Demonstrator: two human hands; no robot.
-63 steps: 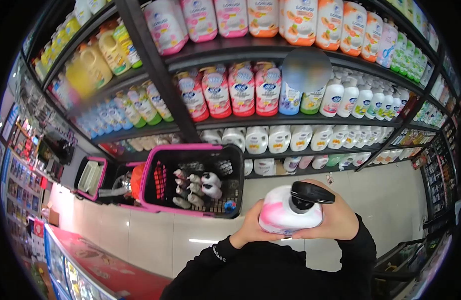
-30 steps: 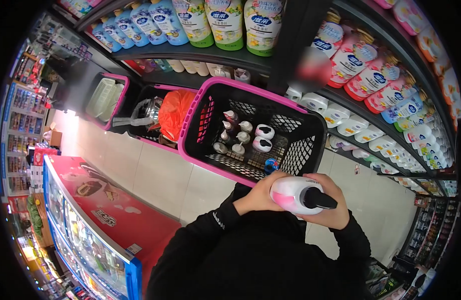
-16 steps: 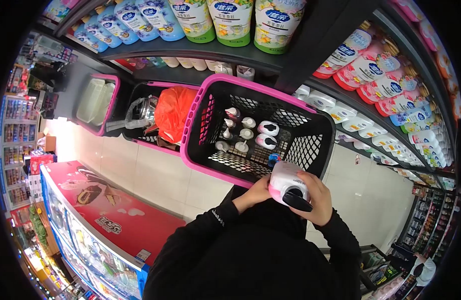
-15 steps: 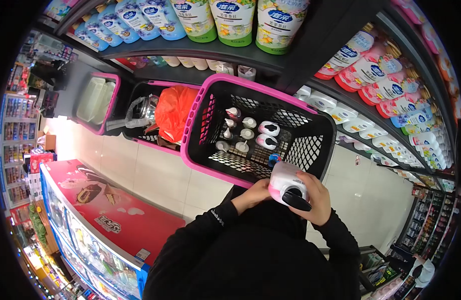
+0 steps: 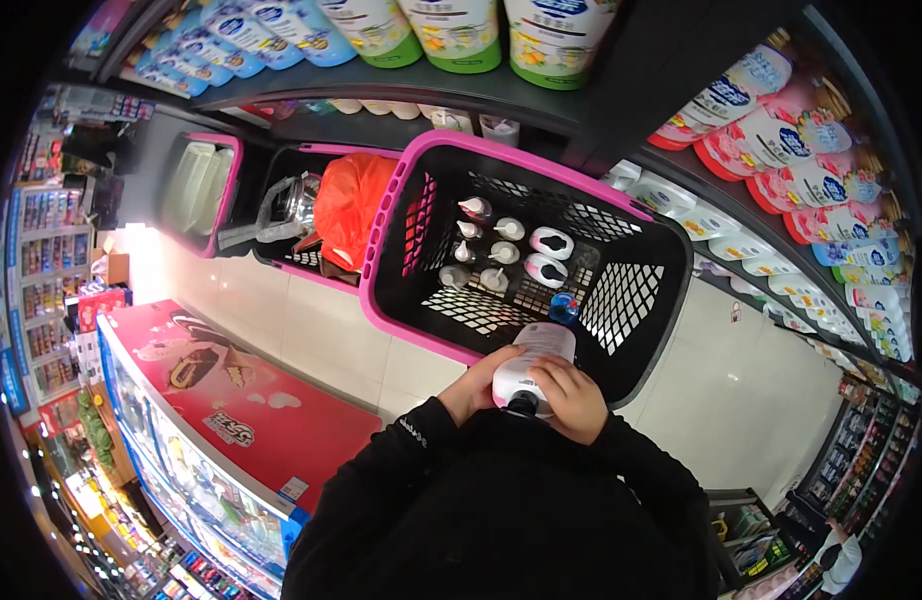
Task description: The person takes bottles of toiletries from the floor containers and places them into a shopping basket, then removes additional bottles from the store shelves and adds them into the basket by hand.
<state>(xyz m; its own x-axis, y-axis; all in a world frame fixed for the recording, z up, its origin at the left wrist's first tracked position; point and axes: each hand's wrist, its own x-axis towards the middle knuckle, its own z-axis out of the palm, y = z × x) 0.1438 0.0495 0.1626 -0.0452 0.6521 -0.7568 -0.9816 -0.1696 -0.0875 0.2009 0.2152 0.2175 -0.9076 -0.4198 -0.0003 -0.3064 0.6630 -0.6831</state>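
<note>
Just over the near edge of a black shopping basket [image 5: 431, 343] with a pink rim, both my hands are closed around a white and pink bottle [image 5: 547, 345]. Its black cap points toward my body. My left hand [image 5: 471, 388] grips the left side near the cap, and my right hand [image 5: 573, 400] wraps the right side with its fingers across the bottle. Inside the basket stand several pump-top bottles [image 5: 505, 253], two white bottles [image 5: 547, 270] with dark parts on top, and a blue round-topped item [image 5: 564, 306].
Shelves of blue, green and pink bottles [image 5: 781, 145] run along the far and right sides. Another basket with a red plastic bag [image 5: 351, 205] adjoins on the left. A red-topped freezer [image 5: 251, 390] stands at lower left. A person [image 5: 838, 560] is at far lower right.
The bottle has moved left and turned so its cap points more toward me. My right hand has shifted left with it, fingers now across the bottle. The camera view has moved slightly.
</note>
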